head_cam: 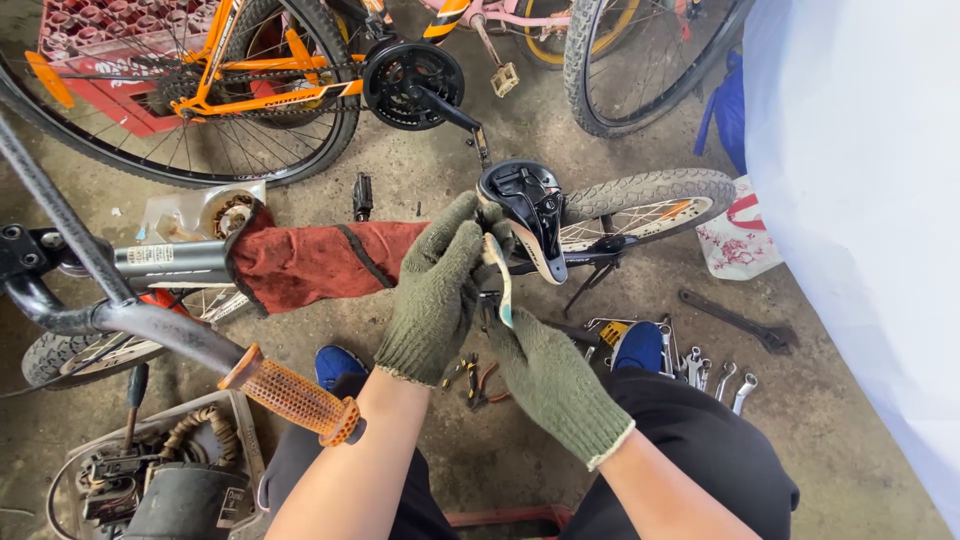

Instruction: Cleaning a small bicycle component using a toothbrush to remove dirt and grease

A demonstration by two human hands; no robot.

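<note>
While your left hand closed its grip around the nose of the upturned black saddle, your right hand pinched the lower end of the pale cover strip peeling off its edge. That saddle sat just past twelve o'clock from your hands, on the small overturned bike, with a red rag draped over the frame at nine o'clock. You seemed midway through stripping the saddle; next you would likely need a steady pull while the left hand braced. Spanners lay on the floor at three o'clock.
</note>
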